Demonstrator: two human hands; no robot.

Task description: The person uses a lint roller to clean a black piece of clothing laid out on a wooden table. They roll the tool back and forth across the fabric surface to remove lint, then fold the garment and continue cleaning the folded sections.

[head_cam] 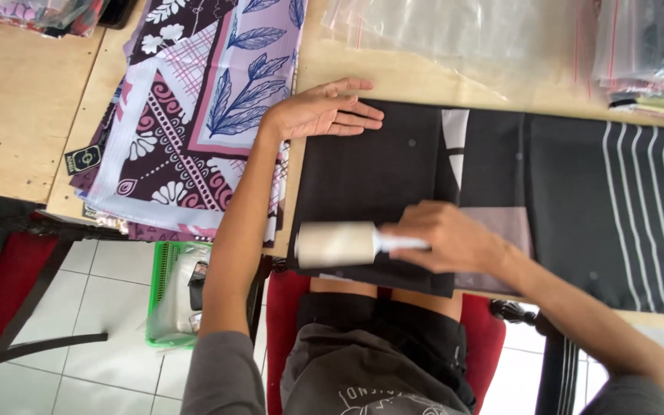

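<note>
A folded black cloth [370,173] with white stripes on its right part lies across the wooden table [17,115]. My left hand [324,111] rests flat, fingers apart, on the cloth's far left corner. My right hand [447,238] grips the white handle of a lint roller [340,244]. The roller's pale sticky drum lies on the near left edge of the black cloth.
A stack of purple patterned fabrics [194,107] lies left of the black cloth. Clear plastic bags [455,38] and more packed fabrics [647,54] sit at the far side. Below the table are a green basket [164,296] on the tiled floor and red chair seats [286,323].
</note>
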